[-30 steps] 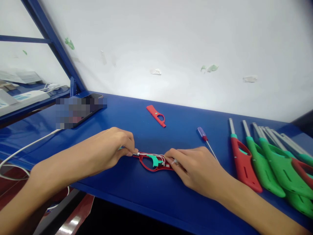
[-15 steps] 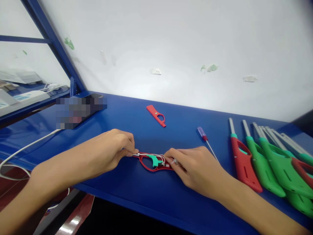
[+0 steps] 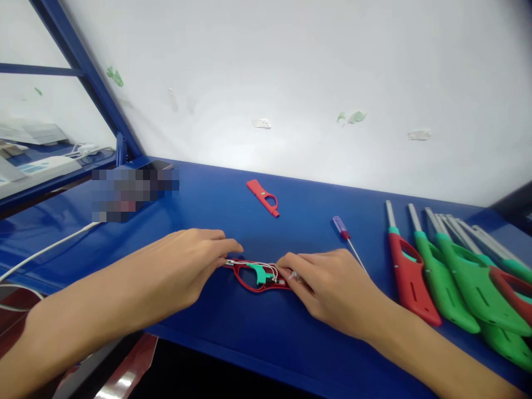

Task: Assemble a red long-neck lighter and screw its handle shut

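Observation:
An opened red lighter shell (image 3: pixel 248 288) lies on the blue table between my hands, its inside facing up. In it show a green trigger (image 3: pixel 259 273), thin white wires (image 3: pixel 266 264) and a small metal part. My left hand (image 3: pixel 199 263) is at the shell's narrow left end, thumb and a lower finger closed on that end, the index finger raised off it. My right hand (image 3: pixel 322 282) pinches the right end, which its fingers partly hide; a small clear piece shows between the fingers.
A red half shell (image 3: pixel 261 195) lies behind my hands. To the right are a purple-handled screwdriver (image 3: pixel 341 227), a red lighter (image 3: pixel 411 282) and several green ones (image 3: pixel 477 277). A blurred-out device (image 3: pixel 137 191) with a white cable (image 3: pixel 50 247) lies at left.
My left index finger has lifted and stretched out, uncovering more of the shell's left end. My right hand keeps its pinch. The whole view has shifted slightly.

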Demonstrator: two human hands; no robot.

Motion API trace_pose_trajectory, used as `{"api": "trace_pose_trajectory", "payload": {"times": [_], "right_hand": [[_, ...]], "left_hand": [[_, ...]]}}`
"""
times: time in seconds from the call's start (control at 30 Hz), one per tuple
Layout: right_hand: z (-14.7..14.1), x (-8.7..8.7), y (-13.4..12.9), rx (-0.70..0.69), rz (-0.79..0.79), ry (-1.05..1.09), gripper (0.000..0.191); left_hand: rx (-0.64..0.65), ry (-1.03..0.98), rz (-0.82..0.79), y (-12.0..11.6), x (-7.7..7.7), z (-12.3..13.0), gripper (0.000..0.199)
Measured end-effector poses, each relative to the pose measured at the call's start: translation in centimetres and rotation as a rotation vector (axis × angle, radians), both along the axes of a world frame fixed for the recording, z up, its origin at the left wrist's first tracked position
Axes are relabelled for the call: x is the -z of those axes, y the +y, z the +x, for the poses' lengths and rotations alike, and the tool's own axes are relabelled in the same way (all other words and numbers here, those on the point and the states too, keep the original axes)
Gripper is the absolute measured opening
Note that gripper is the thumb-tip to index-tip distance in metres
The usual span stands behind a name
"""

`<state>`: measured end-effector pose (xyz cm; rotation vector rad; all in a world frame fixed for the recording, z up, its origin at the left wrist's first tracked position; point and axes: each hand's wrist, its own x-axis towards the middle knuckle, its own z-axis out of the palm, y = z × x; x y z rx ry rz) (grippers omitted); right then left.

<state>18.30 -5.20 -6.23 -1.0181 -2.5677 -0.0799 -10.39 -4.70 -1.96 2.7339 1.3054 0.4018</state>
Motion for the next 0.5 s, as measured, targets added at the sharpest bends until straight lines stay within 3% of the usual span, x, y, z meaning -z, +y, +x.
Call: {"api": "trace_pose_trajectory", "payload": {"times": [0.1,0.27,0.5], "right_hand": [[0.0,0.0,0.0,0.004,0.017,-0.006,0.016],[0.0,0.1,0.0,0.012,0.048,0.061,0.014],[0.1,0.3,0.1,0.033,0.046,0.121,0.014]], "left_hand": [[0.050,0.035,-0.008,-0.4,-0.3,1.7,0.032],[0.070,-0.211,-0.088,0.3,0.7,4.9,0.025],[0.060,-0.335,-0.226,0.9,1.8,5.4,0.019]]}}
